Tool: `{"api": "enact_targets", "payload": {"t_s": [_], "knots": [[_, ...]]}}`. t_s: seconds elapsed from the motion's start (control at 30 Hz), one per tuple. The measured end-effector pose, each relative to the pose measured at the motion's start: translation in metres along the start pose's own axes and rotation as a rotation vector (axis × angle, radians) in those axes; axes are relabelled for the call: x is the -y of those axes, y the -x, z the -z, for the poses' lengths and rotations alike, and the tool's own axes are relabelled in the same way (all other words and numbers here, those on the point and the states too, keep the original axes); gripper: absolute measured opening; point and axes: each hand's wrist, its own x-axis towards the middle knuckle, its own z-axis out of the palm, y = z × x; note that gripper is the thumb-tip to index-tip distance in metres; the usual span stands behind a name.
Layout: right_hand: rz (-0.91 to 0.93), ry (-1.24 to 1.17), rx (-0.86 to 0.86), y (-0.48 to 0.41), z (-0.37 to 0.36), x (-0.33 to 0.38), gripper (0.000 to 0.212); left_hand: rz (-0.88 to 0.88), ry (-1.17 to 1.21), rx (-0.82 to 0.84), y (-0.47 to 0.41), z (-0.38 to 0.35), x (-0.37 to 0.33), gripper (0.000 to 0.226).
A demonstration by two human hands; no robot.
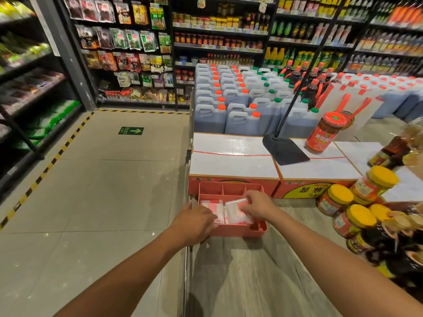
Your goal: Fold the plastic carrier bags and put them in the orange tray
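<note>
Now: both hands in the tray

On the wooden table, near its left edge, the orange tray sits against the red cartons behind it. The left hand rests on the left folded bag, fingers fairly straight. The right hand pinches the right folded bag, fingers curled. Both bags are inside the tray, side by side.

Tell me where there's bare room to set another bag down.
Bare: the wooden counter in front of the orange tray, nearest you; the white carton top behind it; the tray's rear compartments. Crowded: yellow-lidded jars at right, folded bags in the tray's front.
</note>
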Motion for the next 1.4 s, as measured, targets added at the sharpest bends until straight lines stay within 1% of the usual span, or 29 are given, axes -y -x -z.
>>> {"api": "enact_targets", "payload": {"t_s": [0.07, 0.1, 0.13, 0.2, 0.27, 0.33, 0.4, 0.53, 0.67, 0.73, 0.87, 1.03, 1.2, 1.27, 1.33, 1.4], "knots": [[0.057, 0.067, -0.069, 0.005, -0.012, 0.001, 0.048, -0.034, -0.064, 0.016, -0.002, -0.007, -0.001, 0.051], [0.114, 0.092, -0.090, 0.007, -0.015, 0.003, 0.050, -0.037, -0.084, 0.024, -0.003, -0.010, -0.001, 0.053], [0.186, 0.119, -0.094, 0.009, -0.017, 0.005, 0.049, -0.038, -0.095, 0.034, -0.004, -0.012, 0.000, 0.055], [0.293, 0.196, -0.050, 0.010, -0.016, 0.009, 0.041, -0.034, -0.101, 0.054, -0.006, -0.015, 0.000, 0.056], [0.327, 0.287, 0.018, 0.010, -0.016, 0.011, 0.039, -0.025, -0.109, 0.079, -0.008, -0.017, -0.001, 0.057], [0.327, 0.339, 0.055, 0.008, -0.016, 0.012, 0.041, -0.015, -0.123, 0.107, -0.009, -0.018, -0.002, 0.060], [0.335, 0.384, 0.064, 0.005, -0.017, 0.012, 0.037, 0.000, -0.130, 0.120, -0.010, -0.019, -0.001, 0.063], [0.362, 0.480, 0.093, -0.001, -0.020, 0.016, 0.018, 0.011, -0.148, 0.135, -0.015, -0.018, 0.000, 0.070], [0.398, 0.527, 0.115, -0.009, -0.024, 0.016, 0.009, 0.019, -0.149, 0.187, -0.022, -0.016, -0.001, 0.076], [0.401, 0.537, 0.114, -0.012, -0.030, 0.015, 0.010, 0.025, -0.156, 0.217, -0.025, -0.015, -0.001, 0.076], [0.405, 0.583, 0.113, -0.018, -0.037, 0.014, 0.022, 0.033, -0.163, 0.244, -0.029, -0.017, 0.000, 0.076], [0.409, 0.583, 0.130, -0.024, -0.040, 0.014, 0.024, 0.032, -0.153, 0.242, -0.030, -0.019, 0.000, 0.075], [0.392, 0.533, 0.182, -0.021, -0.032, 0.016, 0.026, 0.024, -0.139, 0.173, -0.025, -0.020, -0.001, 0.071], [0.379, 0.505, 0.193, -0.019, -0.029, 0.016, 0.022, 0.030, -0.128, 0.126, -0.022, -0.020, -0.002, 0.067], [0.375, 0.484, 0.182, -0.014, -0.023, 0.016, 0.018, 0.045, -0.118, 0.109, -0.018, -0.019, -0.005, 0.064], [0.373, 0.456, 0.151, -0.007, -0.018, 0.014, 0.018, 0.058, -0.122, 0.101, -0.014, -0.016, -0.010, 0.062]]}}
